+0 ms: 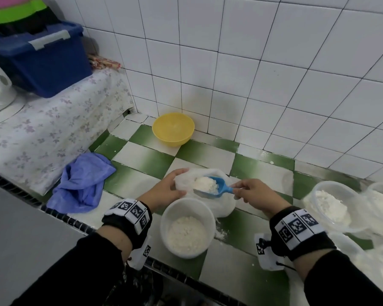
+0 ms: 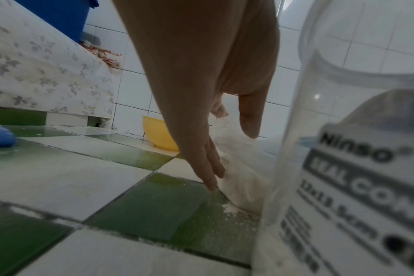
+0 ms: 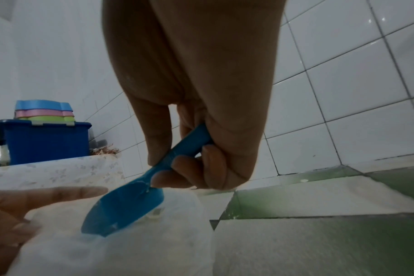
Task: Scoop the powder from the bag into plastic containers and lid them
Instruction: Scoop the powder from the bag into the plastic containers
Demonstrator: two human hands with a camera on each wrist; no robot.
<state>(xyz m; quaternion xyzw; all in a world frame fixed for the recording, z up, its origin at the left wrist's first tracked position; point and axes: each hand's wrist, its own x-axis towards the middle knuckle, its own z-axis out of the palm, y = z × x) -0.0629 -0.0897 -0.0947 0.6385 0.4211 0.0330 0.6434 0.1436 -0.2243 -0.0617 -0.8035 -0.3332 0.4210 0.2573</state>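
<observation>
A white plastic bag of powder (image 1: 223,206) sits on the green and white tiled counter. My left hand (image 1: 179,182) cups its left rim between thumb and fingers; in the left wrist view the fingers (image 2: 210,168) run down beside the bag (image 2: 243,168). My right hand (image 1: 238,192) pinches the handle of a blue scoop (image 1: 219,188), heaped with powder and hovering over the bag's mouth. The right wrist view shows the scoop (image 3: 125,209) above the bag (image 3: 130,252). A round clear container (image 1: 164,224), partly filled, stands unlidded just in front of the bag, and it looms at right in the left wrist view (image 2: 343,168).
Several unlidded containers of powder (image 1: 334,206) crowd the right edge. A yellow bowl (image 1: 173,129) stands by the tiled wall and a blue cloth (image 1: 82,182) lies at left. A blue storage box (image 1: 42,58) sits on a floral-covered ledge. Spilled powder (image 1: 221,234) dusts the tiles.
</observation>
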